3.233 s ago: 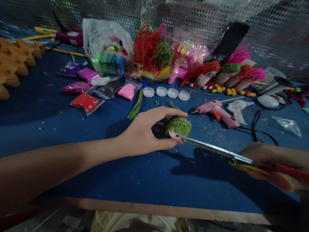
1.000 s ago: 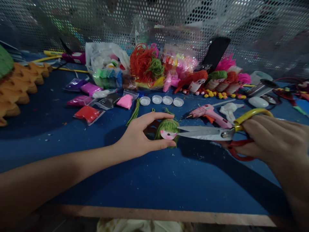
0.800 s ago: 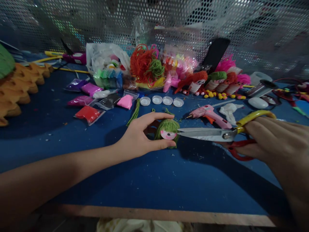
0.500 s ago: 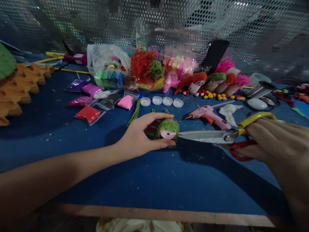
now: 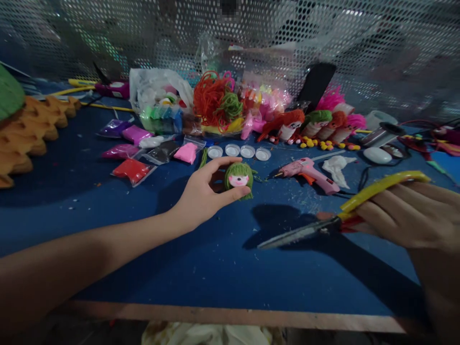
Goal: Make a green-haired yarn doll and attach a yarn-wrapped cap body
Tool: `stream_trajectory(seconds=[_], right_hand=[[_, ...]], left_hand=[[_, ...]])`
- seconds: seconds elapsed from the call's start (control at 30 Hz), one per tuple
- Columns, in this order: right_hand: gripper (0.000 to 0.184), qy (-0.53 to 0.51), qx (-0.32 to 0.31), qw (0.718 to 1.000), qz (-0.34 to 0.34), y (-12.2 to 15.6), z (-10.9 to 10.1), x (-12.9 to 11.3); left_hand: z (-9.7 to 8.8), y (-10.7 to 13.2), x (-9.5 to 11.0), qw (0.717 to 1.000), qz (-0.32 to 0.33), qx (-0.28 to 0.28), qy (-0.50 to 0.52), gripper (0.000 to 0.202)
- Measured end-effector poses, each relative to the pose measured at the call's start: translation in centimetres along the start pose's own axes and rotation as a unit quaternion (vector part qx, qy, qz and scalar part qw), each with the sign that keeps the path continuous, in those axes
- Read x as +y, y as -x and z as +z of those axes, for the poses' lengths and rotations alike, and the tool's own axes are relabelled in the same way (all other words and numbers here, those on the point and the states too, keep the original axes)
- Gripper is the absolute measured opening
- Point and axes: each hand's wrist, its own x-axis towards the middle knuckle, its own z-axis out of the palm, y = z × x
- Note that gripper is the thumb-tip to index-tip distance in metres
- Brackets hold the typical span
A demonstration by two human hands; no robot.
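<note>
Near the middle of the blue table, my left hand (image 5: 203,194) pinches a small doll head (image 5: 238,178) between thumb and fingers. The head has green yarn hair with a fringe and a pale face with pink cheeks. Over to the right, my right hand (image 5: 409,215) grips a pair of scissors (image 5: 304,232) by their yellow and red handles. The blades point left and slightly down, apart from the doll head, and look closed together. Part of the red handle is hidden behind my fingers.
A pink glue gun (image 5: 311,175) lies beyond the scissors, beside a crumpled white tissue (image 5: 338,168). White round caps (image 5: 232,150) stand in a row behind the doll head. Finished yarn-haired dolls (image 5: 289,125) and orange yarn (image 5: 210,98) line the back. Clay packets (image 5: 132,171) and an egg tray (image 5: 32,132) are left.
The scissors have moved away from the doll head, their tips swinging down toward me. My left hand has shifted the head slightly left and farther back.
</note>
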Motion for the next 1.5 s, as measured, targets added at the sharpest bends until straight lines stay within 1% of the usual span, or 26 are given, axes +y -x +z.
stream_trajectory(seconds=[0.07,0.13,0.2,0.3,0.4,0.5,0.63,0.8,0.9,1.0,1.13,1.3,1.5], right_hand=[[0.045,0.003,0.006,0.999,0.045,0.1,0.3,0.0],[0.046,-0.019,-0.006,0.994,0.108,0.0,0.5,-0.1],[0.044,-0.017,-0.024,0.987,0.157,-0.4,0.6,-0.3],[0.041,0.02,-0.041,0.979,0.197,-1.0,0.4,-0.9],[0.041,0.023,-0.041,0.976,0.213,-1.1,0.4,-1.4],[0.042,0.005,-0.043,0.973,0.226,-0.9,0.6,-1.6],[0.043,-0.002,-0.024,0.974,0.226,-1.1,0.7,-1.7],[0.044,-0.003,-0.057,0.972,0.226,-1.7,0.4,-1.8],[0.047,0.001,-0.053,0.972,0.231,-1.4,0.5,-1.9],[0.045,0.003,-0.041,0.972,0.232,-1.0,0.8,-2.0],[0.045,0.009,-0.052,0.973,0.226,-1.1,0.9,-1.9],[0.045,0.021,-0.046,0.978,0.204,-1.1,0.9,-1.8],[0.048,0.018,-0.052,0.976,0.211,-0.3,1.1,-1.9]], left_hand=[[0.0,0.1,-0.1,1.0,0.016,0.0,-0.007,0.059],[0.0,0.2,-0.2,0.999,0.035,-0.005,-0.014,0.058],[0.0,0.3,-0.1,0.998,0.051,-0.016,-0.016,0.057],[0.0,0.5,0.1,0.998,0.058,-0.032,-0.016,0.056],[0.0,0.6,0.6,0.997,0.057,-0.04,-0.024,0.054],[0.0,0.7,0.8,0.996,0.066,-0.042,-0.04,0.053],[0.0,0.8,0.9,0.995,0.081,-0.04,-0.051,0.05],[0.1,0.9,1.1,0.995,0.084,-0.035,-0.049,0.048],[0.1,0.9,1.1,0.994,0.088,-0.037,-0.053,0.048],[0.1,0.9,1.1,0.993,0.094,-0.037,-0.066,0.048],[0.0,0.9,1.0,0.991,0.101,-0.038,-0.084,0.049],[0.0,0.9,1.0,0.988,0.108,-0.043,-0.099,0.05],[0.0,0.9,1.1,0.987,0.113,-0.043,-0.106,0.049]])
